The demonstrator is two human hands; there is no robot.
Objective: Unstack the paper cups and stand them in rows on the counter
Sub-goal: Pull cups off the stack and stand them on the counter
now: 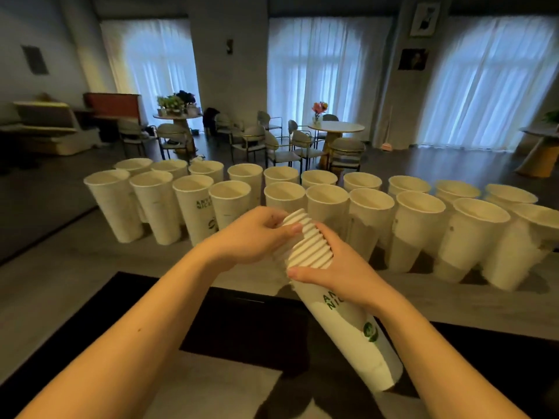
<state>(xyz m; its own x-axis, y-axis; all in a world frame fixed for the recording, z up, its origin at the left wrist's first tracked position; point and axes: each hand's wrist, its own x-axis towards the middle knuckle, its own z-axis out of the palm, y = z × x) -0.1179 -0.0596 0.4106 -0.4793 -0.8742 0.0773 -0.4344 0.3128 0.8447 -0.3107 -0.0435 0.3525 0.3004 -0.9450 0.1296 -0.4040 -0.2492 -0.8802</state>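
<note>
Nearest, at 6 o'clock, a dark mat (242, 328) on the counter (75, 267), crossed by both forearms. Just above it, a stack of paper cups (341, 322) held in the air, tilted, base toward 5 o'clock and rims toward 11 o'clock. Right hand (338, 273) wrapped around the stack just below the rims, thumb pressed on the lowest rim. Left hand (251, 234) curled on the top rims, thumb (292, 228) pinching the outermost cup (295, 217). Both grips closed on paper, none loose.

Step in hand, by judgement: separating the top cup from the stack. Not yet free; rims packed close, about ten visible. Next move probably calls for a small twist and a pull toward 11 o'clock by the left hand, with the right holding the rest firm. Risk of two cups coming out together, or of a crushed rim if pinched too hard.

Farther, from 9 to 3 o'clock, two rows of standing cups (326, 204) upright, mouths up, close together, some touching. Front row with one gap near 12 o'clock, beside the printed cup (196, 213); likely a place for the new cup. Standing cups very near the hands, so easy to knock over during the pull.

Farthest, round tables (335, 127) with chairs (281, 146), flowers (319, 107) and curtained windows (329, 74); nothing there in the way.
</note>
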